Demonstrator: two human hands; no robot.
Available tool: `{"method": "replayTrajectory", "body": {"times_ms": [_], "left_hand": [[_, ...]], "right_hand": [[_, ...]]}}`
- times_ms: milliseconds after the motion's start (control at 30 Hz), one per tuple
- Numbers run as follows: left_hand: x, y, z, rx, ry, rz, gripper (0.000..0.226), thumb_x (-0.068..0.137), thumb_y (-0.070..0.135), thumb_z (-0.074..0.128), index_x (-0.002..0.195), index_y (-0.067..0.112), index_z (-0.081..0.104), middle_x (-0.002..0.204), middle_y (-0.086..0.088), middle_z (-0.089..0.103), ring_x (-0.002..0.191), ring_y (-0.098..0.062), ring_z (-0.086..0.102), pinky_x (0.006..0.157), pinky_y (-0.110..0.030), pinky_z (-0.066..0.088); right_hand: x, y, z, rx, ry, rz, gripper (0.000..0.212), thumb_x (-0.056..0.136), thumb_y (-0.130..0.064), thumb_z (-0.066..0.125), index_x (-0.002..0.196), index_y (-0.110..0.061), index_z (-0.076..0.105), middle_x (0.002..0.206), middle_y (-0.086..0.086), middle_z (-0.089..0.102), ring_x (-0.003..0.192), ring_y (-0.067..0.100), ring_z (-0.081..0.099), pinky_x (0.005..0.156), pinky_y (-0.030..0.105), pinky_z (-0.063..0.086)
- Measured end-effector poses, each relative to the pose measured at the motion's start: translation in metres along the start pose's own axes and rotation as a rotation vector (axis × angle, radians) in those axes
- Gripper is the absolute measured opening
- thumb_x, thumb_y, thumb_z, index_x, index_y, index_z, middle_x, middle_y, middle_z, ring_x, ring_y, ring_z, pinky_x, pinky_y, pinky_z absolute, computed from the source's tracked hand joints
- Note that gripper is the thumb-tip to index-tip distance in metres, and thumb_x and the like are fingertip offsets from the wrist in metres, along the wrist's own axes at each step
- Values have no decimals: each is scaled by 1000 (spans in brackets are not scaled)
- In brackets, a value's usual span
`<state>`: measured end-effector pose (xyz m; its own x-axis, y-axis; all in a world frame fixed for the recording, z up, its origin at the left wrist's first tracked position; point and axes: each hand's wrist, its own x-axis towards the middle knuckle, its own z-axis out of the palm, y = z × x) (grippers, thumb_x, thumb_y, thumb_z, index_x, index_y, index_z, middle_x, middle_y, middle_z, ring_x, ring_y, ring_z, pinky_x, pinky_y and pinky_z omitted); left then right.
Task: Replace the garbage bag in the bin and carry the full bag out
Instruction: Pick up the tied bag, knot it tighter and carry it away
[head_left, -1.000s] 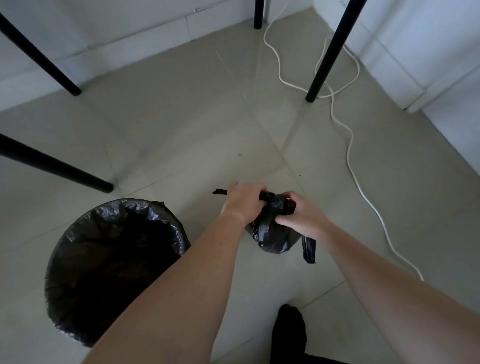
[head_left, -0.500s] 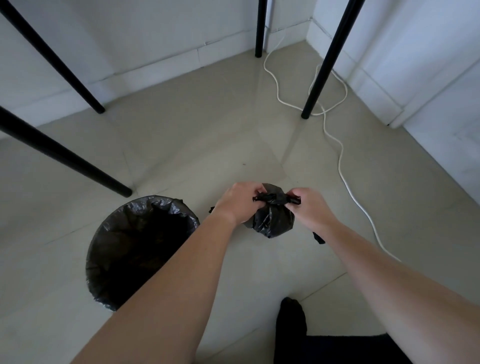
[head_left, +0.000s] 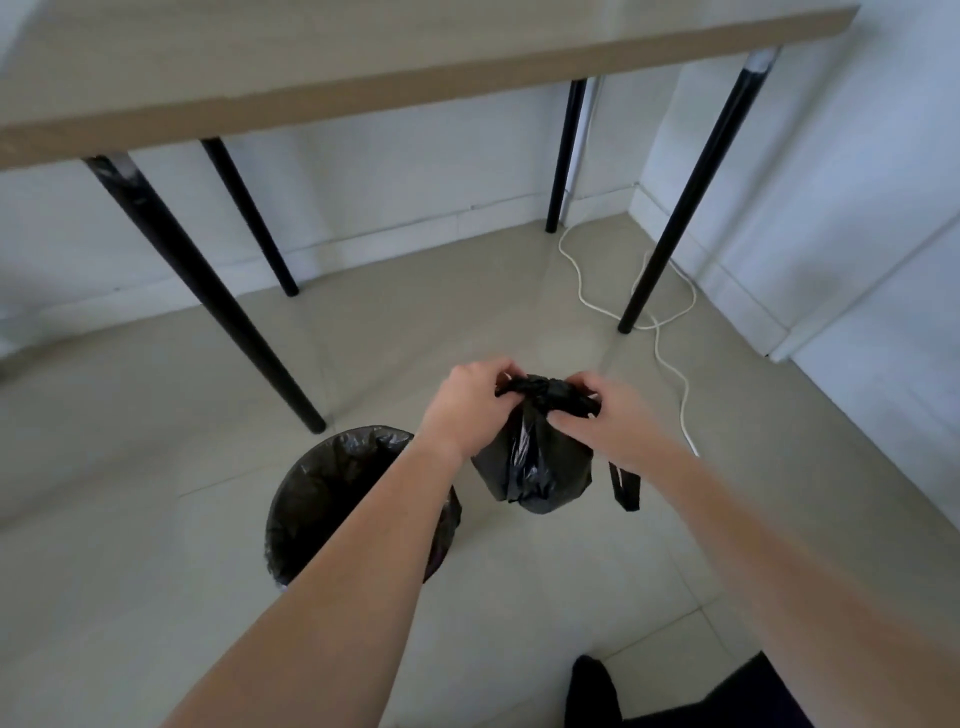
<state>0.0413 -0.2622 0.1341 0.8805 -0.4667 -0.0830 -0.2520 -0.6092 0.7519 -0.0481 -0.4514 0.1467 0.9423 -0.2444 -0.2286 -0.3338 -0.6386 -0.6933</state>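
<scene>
A small full black garbage bag (head_left: 535, 467) hangs in the air in front of me, its top bunched into a knot. My left hand (head_left: 470, 402) grips the knot from the left and my right hand (head_left: 605, 415) grips it from the right. One loose black handle strip (head_left: 623, 486) dangles below my right wrist. The round bin (head_left: 332, 499), lined with a black bag, stands on the floor to the lower left of the hanging bag, partly hidden by my left forearm.
A light wooden table (head_left: 415, 78) on black legs (head_left: 208, 291) stands ahead against the white walls. A white cable (head_left: 670, 374) snakes across the beige tiles on the right, around one leg (head_left: 685, 192). My dark-socked foot (head_left: 592, 691) is at the bottom.
The bag has risen off the floor while both hands kept hold of its top. My view has lifted, so the table top now shows and the bin looks farther away.
</scene>
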Motion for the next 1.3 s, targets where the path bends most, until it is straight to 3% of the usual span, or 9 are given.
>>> {"method": "replayTrajectory", "body": {"times_ms": [67,233,433,700,833,933,1067,1300], "left_hand": [[-6,3,-18,-13,45,12,17,90,22,72,105,30,75,100,6,76,93,-19,68,86,-32,55],[-10,-9,-55,15,114,12,18,90,22,74,107,29,77,99,7,77,93,-16,68,87,-29,54],[5,-40,-93,111,35,-10,28,97,20,68,123,27,77,118,5,76,108,-15,66,101,-32,51],[-2,-31,-148,89,79,-58,20,98,23,70,116,22,78,110,8,66,106,-17,64,101,-36,51],[-27,16,-202,44,113,-109,17,98,24,69,113,25,76,103,11,67,100,-13,62,96,-34,52],[-54,67,-252,9,106,-132,16,99,22,66,113,23,74,104,9,68,101,-14,62,95,-34,52],[-92,135,-328,-16,88,-196,14,100,25,64,111,29,72,103,9,75,101,-16,68,92,-38,57],[-150,225,-443,28,122,-211,19,103,24,63,118,27,73,102,15,69,97,-8,62,84,-24,44]], "right_hand": [[-2,-21,5,-27,-3,-46,34,84,-45,79,112,-30,67,99,-12,71,95,10,66,80,32,52],[18,-49,25,-164,64,-164,4,93,-18,71,95,-21,69,86,-3,67,91,26,67,72,29,39],[56,-76,43,-196,40,-197,19,95,-16,70,113,-16,77,105,3,77,97,23,68,78,31,46],[64,-140,20,-203,-13,-226,17,92,-11,72,108,-14,78,93,-5,66,92,21,63,75,29,41],[40,-202,-20,-193,-50,-228,15,92,-14,72,104,-19,79,88,-5,73,85,18,65,69,30,45],[16,-257,-59,-187,-88,-217,15,92,-15,71,102,-21,79,87,-5,74,82,17,66,62,20,43],[-22,-339,-111,-177,-112,-238,14,90,-18,71,100,-24,79,91,-6,75,87,17,67,69,29,46],[-80,-452,-175,-163,-135,-319,14,92,-18,74,105,-20,79,102,-2,74,94,18,65,79,30,46]]}}
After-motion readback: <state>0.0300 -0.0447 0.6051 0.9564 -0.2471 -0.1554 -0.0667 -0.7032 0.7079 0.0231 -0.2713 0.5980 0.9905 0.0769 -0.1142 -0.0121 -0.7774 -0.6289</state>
